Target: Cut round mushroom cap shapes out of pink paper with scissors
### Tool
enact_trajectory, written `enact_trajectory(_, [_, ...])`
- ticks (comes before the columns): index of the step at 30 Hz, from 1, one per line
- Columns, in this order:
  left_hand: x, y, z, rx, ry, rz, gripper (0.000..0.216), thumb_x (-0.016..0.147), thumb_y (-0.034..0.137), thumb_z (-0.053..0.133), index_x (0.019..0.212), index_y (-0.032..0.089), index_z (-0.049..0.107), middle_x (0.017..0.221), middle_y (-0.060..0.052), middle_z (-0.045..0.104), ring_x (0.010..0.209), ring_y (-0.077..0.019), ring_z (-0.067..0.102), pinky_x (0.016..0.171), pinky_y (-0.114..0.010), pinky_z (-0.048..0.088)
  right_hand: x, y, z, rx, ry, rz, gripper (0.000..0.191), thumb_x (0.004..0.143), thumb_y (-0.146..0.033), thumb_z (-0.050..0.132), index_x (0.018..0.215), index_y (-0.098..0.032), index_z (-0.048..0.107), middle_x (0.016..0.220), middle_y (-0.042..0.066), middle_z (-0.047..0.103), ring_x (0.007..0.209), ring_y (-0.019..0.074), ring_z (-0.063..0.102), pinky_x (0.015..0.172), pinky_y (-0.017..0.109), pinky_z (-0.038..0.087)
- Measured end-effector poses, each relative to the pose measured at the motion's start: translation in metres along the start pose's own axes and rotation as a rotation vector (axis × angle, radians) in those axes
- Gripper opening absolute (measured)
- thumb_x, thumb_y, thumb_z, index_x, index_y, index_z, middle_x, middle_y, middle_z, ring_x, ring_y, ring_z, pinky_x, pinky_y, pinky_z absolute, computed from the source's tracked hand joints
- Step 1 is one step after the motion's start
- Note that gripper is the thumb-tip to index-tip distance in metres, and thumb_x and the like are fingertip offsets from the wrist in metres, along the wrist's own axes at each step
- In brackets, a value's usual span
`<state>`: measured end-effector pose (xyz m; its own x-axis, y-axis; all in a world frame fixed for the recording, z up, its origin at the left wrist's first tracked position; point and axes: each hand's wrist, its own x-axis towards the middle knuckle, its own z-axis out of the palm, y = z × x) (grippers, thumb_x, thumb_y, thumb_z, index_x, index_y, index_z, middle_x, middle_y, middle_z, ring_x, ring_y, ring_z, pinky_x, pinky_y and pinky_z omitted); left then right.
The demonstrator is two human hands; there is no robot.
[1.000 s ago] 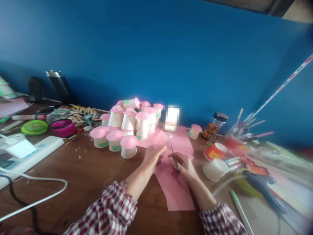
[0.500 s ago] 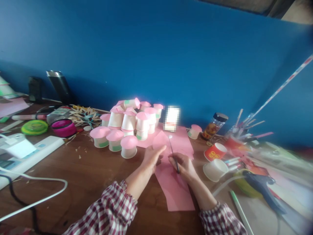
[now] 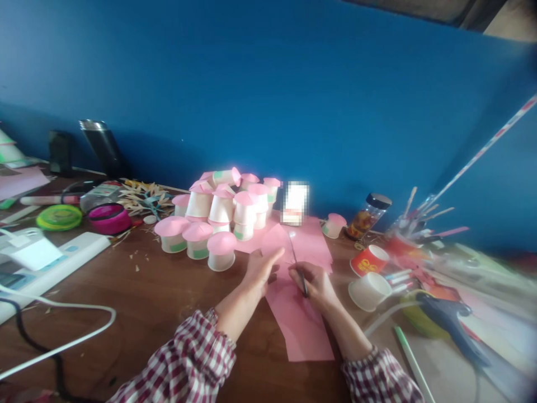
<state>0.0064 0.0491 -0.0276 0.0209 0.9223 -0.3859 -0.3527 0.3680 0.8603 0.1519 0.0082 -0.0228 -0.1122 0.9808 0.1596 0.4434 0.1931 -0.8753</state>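
Note:
My left hand [image 3: 260, 274] is closed on a pink paper piece [image 3: 274, 239] with a rounded edge, the thumb lying on top. Scissors [image 3: 293, 252] are in my right hand [image 3: 315, 284], their blades pointing away from me beside that piece. Below both hands lies a long pink paper sheet [image 3: 300, 336], flat on the table. More pink paper [image 3: 314, 240] is spread farther back. To the left stand several upturned white paper cups [image 3: 221, 263] with pink cone tops, some stacked and one on its side. The fingers of my left hand are partly hidden under the paper.
On the right are a red paper cup [image 3: 370, 260], a white cup [image 3: 370, 291], a lidded jar [image 3: 369, 215] and a glue gun [image 3: 455, 324]. A power strip [image 3: 79, 254] with cables lies at the left, near a pink tape roll [image 3: 109, 218]. A blue wall [image 3: 251, 101] rises behind.
The pink piece in my left hand has turned slightly and its edge looks rounder. Both hands and the scissors have hardly moved.

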Motion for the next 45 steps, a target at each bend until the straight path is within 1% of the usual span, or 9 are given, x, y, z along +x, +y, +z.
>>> enact_trajectory(6, [-0.001, 0.002, 0.000, -0.013, 0.008, -0.007, 0.048, 0.055, 0.047, 0.076, 0.088, 0.020, 0.053, 0.074, 0.000, 0.055, 0.057, -0.0125, 0.054, 0.047, -0.025, 0.041, 0.000, -0.002, 0.000, -0.015, -0.002, -0.001, 0.030, 0.079, -0.040, 0.058, 0.085, -0.013, 0.068, 0.070, 0.005, 0.065, 0.061, 0.0161, 0.056, 0.046, 0.021, 0.039])
enact_trajectory(10, [-0.006, 0.004, 0.002, -0.004, -0.005, 0.003, 0.046, 0.055, 0.045, 0.076, 0.088, 0.019, 0.055, 0.072, 0.000, 0.056, 0.056, -0.0122, 0.054, 0.048, -0.025, 0.041, -0.001, -0.003, 0.000, 0.010, -0.007, 0.023, 0.033, 0.079, -0.043, 0.059, 0.087, -0.013, 0.067, 0.064, 0.004, 0.063, 0.055, 0.0148, 0.054, 0.045, 0.022, 0.039])
enact_trajectory(14, [-0.010, 0.006, 0.004, 0.011, 0.013, 0.012, 0.042, 0.056, 0.042, 0.075, 0.085, 0.017, 0.057, 0.069, -0.001, 0.056, 0.054, -0.0114, 0.052, 0.048, -0.024, 0.040, 0.000, -0.002, 0.000, 0.028, -0.010, 0.029, 0.034, 0.078, -0.044, 0.059, 0.088, -0.013, 0.066, 0.065, 0.004, 0.063, 0.056, 0.0149, 0.054, 0.045, 0.022, 0.039])
enact_trajectory(21, [-0.002, -0.001, 0.002, 0.026, -0.026, 0.030, 0.043, 0.055, 0.045, 0.076, 0.085, 0.016, 0.062, 0.070, -0.003, 0.059, 0.053, -0.0113, 0.052, 0.049, -0.024, 0.040, -0.001, -0.001, 0.000, 0.068, -0.002, 0.037, 0.031, 0.078, -0.043, 0.060, 0.087, -0.013, 0.066, 0.062, 0.002, 0.060, 0.053, 0.0125, 0.050, 0.045, 0.021, 0.038])
enact_trajectory(26, [0.001, -0.004, 0.001, 0.031, -0.019, 0.037, 0.044, 0.054, 0.046, 0.077, 0.081, 0.016, 0.061, 0.064, -0.001, 0.056, 0.051, -0.0113, 0.051, 0.047, -0.024, 0.040, -0.001, -0.004, -0.001, 0.053, -0.010, 0.028, 0.033, 0.079, -0.044, 0.059, 0.087, -0.013, 0.066, 0.062, 0.002, 0.060, 0.054, 0.0136, 0.052, 0.045, 0.021, 0.039])
enact_trajectory(31, [0.000, -0.003, 0.000, 0.016, -0.047, 0.038, 0.044, 0.053, 0.046, 0.077, 0.081, 0.016, 0.061, 0.066, -0.001, 0.056, 0.051, -0.0110, 0.052, 0.045, -0.023, 0.038, 0.000, -0.002, -0.001, 0.047, 0.000, 0.019, 0.032, 0.078, -0.043, 0.059, 0.086, -0.013, 0.067, 0.061, 0.002, 0.059, 0.052, 0.0130, 0.051, 0.044, 0.021, 0.038])
enact_trajectory(35, [-0.002, -0.001, 0.001, 0.009, -0.021, 0.032, 0.043, 0.053, 0.046, 0.077, 0.079, 0.017, 0.060, 0.064, 0.000, 0.055, 0.050, -0.0109, 0.051, 0.046, -0.023, 0.039, 0.001, 0.000, 0.000, 0.031, 0.008, 0.026, 0.032, 0.078, -0.044, 0.059, 0.084, -0.013, 0.067, 0.060, 0.002, 0.059, 0.053, 0.0139, 0.051, 0.044, 0.021, 0.037])
enact_trajectory(41, [-0.003, 0.001, 0.001, -0.004, -0.036, 0.023, 0.043, 0.052, 0.045, 0.078, 0.078, 0.016, 0.060, 0.063, 0.000, 0.053, 0.051, -0.0112, 0.051, 0.046, -0.024, 0.039, 0.001, 0.000, 0.000, 0.014, 0.006, 0.028, 0.032, 0.077, -0.044, 0.059, 0.084, -0.014, 0.068, 0.059, 0.002, 0.060, 0.052, 0.0144, 0.051, 0.044, 0.022, 0.037])
enact_trajectory(45, [-0.009, 0.006, 0.004, -0.006, -0.006, 0.017, 0.040, 0.053, 0.043, 0.077, 0.076, 0.016, 0.058, 0.062, 0.001, 0.051, 0.049, -0.0101, 0.049, 0.046, -0.024, 0.038, 0.002, 0.001, -0.001, -0.001, 0.011, 0.004, 0.029, 0.077, -0.041, 0.060, 0.084, -0.014, 0.068, 0.059, 0.002, 0.060, 0.053, 0.0142, 0.051, 0.044, 0.022, 0.037])
